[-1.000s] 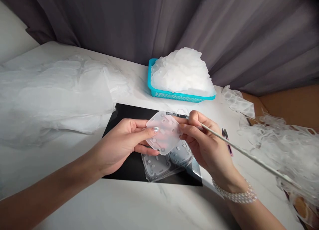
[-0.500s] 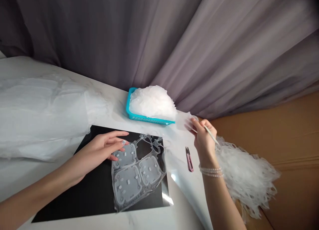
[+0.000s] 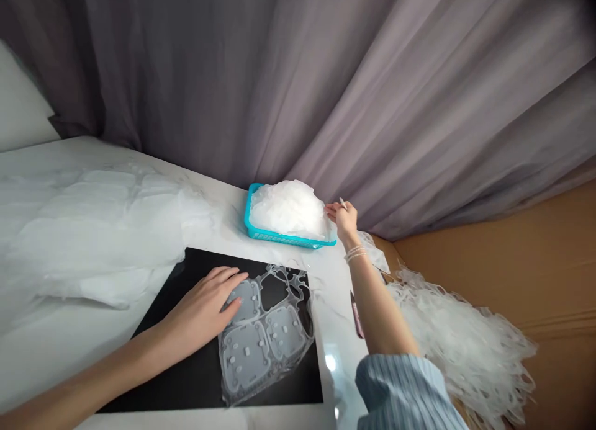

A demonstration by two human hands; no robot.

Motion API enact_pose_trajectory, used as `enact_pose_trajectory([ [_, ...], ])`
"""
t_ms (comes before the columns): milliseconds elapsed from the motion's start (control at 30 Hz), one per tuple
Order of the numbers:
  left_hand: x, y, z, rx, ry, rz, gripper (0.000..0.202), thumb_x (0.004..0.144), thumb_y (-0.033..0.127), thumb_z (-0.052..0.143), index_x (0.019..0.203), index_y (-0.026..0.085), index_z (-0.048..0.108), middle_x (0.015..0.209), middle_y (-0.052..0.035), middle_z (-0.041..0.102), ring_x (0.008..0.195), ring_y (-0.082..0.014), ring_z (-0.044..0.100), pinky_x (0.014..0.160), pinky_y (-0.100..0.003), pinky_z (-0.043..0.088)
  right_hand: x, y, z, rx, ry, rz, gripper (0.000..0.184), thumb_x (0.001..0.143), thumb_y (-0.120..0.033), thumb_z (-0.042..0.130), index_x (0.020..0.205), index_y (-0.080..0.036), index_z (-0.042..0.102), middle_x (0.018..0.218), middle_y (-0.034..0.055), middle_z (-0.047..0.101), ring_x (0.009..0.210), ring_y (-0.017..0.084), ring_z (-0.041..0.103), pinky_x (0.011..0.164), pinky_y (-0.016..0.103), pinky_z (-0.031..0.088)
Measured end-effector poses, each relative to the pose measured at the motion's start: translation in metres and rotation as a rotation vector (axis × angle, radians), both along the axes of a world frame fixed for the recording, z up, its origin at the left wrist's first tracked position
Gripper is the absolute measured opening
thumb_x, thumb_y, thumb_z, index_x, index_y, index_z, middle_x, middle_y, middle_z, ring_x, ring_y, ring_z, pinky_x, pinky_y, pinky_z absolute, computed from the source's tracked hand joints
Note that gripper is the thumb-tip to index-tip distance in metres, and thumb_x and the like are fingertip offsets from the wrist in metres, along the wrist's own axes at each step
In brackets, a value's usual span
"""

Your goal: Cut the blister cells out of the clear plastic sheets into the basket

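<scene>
Two hands are working well apart on the table (image 3: 218,222). The right hand (image 3: 343,220) is reaching toward the far edge of the table, beside the right end of a teal basket (image 3: 288,239) heaped with a pile of clear square pieces (image 3: 288,210). Its fingers are curled close together around a thin stick (image 3: 343,201), and only the stick's tip is showing above them. The clear piece that this hand was carrying half a second ago is no longer showing in it. It may be lying on the pile now, but the pieces are blending together too much to pick it out.

The left hand (image 3: 202,309) is coming down on a clear plastic sheet (image 3: 244,355), which is lying on a black mat (image 3: 177,383) near the table's front edge. Its fingers are slightly apart, with their tips reaching the topmost of three square shapes still sitting in the sheet. They are not clamping it.

Toward the right edge, a blue striped sleeve (image 3: 400,393) is partly hiding a pair of pink snips (image 3: 356,318). Beyond that edge, a mass of stringy plastic scraps (image 3: 460,349) is spilling across a cardboard box (image 3: 503,244). A heap of clear sheets (image 3: 93,225) is covering the table's left side.
</scene>
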State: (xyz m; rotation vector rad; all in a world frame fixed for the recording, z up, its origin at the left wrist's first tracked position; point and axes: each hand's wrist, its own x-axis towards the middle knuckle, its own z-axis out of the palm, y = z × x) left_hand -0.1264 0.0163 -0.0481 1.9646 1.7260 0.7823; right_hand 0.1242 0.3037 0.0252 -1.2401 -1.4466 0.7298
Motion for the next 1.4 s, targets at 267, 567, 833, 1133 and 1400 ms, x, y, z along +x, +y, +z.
enact_pose_trajectory([
  [267,0.002,0.004,0.002,-0.044,-0.005,-0.024,0.044,0.09,0.022,0.04,0.13,0.015,0.057,0.113,-0.0116,0.06,0.109,-0.0261,0.057,0.1,-0.041,0.046,0.042,-0.021,0.01,-0.039,0.096,-0.05,0.024,0.092,-0.043,0.052,0.082,-0.021,0.05,0.085,0.0042,0.07,0.078,0.017,0.071,0.071,0.031,0.058],
  [567,-0.013,0.008,0.022,-0.185,0.019,-0.044,0.027,0.083,0.022,0.047,0.104,0.018,0.063,0.089,-0.0067,0.063,0.092,-0.025,0.061,0.08,-0.031,0.046,0.052,-0.171,-0.052,-0.198,-0.294,0.199,0.043,0.068,-0.043,0.078,0.067,-0.023,0.04,0.079,0.0078,0.074,0.074,0.023,0.065,0.062,0.03,0.047],
  [833,-0.01,-0.014,0.052,-0.223,0.207,0.054,0.038,0.079,0.01,0.051,0.116,0.01,0.058,0.086,-0.0155,0.067,0.088,-0.0356,0.064,0.073,-0.041,0.045,0.004,-0.186,-0.056,-0.146,-0.4,0.356,0.04,0.071,-0.042,0.073,0.068,-0.024,0.038,0.081,0.0048,0.071,0.073,0.019,0.06,0.072,0.031,0.045],
  [1133,0.034,-0.053,0.014,0.113,0.025,-0.455,0.047,0.087,0.018,0.052,0.135,0.021,0.051,0.148,-0.0149,0.049,0.14,-0.0344,0.039,0.116,-0.052,0.025,0.026,-0.166,-0.034,-0.068,-0.359,0.024,0.021,0.072,-0.026,0.062,0.08,-0.024,0.043,0.079,-0.0007,0.058,0.072,0.017,0.053,0.068,0.03,0.043],
  [1400,0.054,-0.067,-0.001,0.186,0.366,-0.418,0.055,0.089,0.03,0.061,0.138,0.01,0.048,0.149,-0.0263,0.042,0.139,-0.0403,0.039,0.112,-0.057,0.03,0.038,-0.214,-0.013,-0.098,-0.132,0.084,0.021,0.089,-0.041,0.053,0.086,-0.025,0.039,0.08,0.0005,0.066,0.079,0.018,0.066,0.063,0.028,0.051],
])
